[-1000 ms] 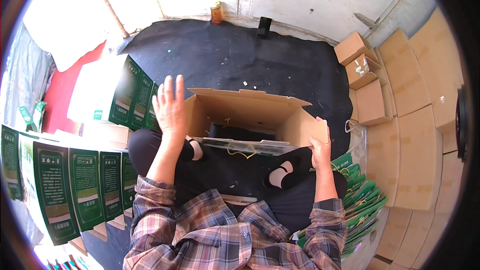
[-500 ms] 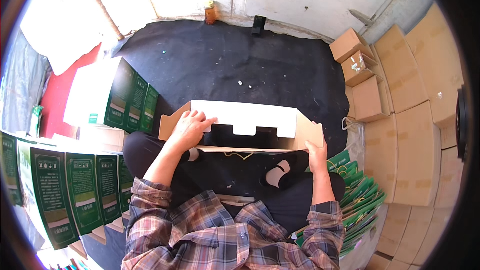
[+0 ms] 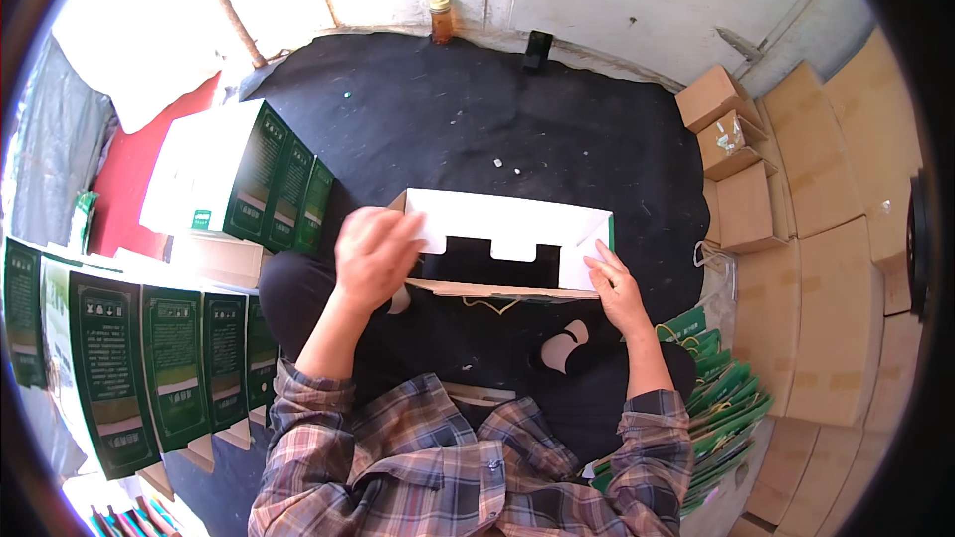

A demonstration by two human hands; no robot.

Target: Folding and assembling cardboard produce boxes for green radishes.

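A: Where's the left hand right now?

B: Curled over the left end of the cardboard box, fingers bent onto the near-left flap. It's gripping or pressing that edge, but I cannot tell which.

A: And the right hand?

B: Fingers laid out fairly straight against the box's right end, thumb side on the near edge, bracing it rather than wrapped round it.

A: So the box sits between both hands?

B: Yes, on the black mat, just ahead of the person's knees, white inner flaps showing.

A: Anything around?

B: Standing green cartons just left of the left hand, flat green bags below the right wrist, and brown boxes well off to the right.
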